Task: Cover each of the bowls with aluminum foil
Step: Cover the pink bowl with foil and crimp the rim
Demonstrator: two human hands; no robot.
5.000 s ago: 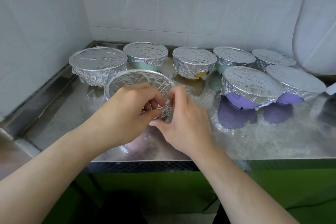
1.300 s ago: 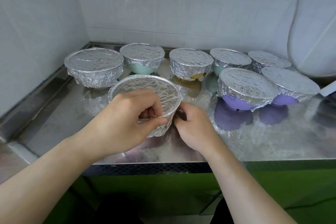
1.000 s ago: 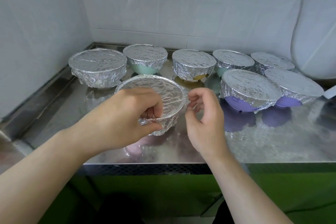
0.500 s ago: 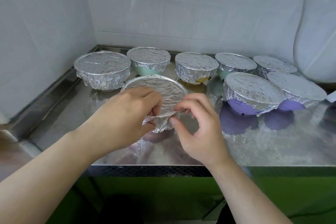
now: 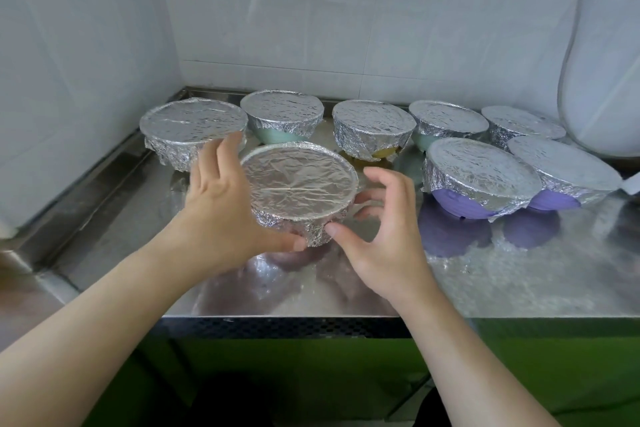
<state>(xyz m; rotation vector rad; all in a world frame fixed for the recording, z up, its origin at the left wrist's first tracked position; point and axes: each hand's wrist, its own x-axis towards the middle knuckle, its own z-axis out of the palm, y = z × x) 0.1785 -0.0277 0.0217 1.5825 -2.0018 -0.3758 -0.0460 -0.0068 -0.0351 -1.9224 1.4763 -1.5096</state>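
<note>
My left hand [image 5: 221,204] cups the near bowl [image 5: 299,184] at the counter's [image 5: 485,281] front, steadying it so the foil stays tight; my right hand [image 5: 381,236] hovers beside it, fingers loosely spread, thumb touching the foil skirt.

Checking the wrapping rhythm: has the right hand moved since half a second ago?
Yes. The right hand left the near foil edge and went right, by the front bowl, toward the purple bowl.
</note>
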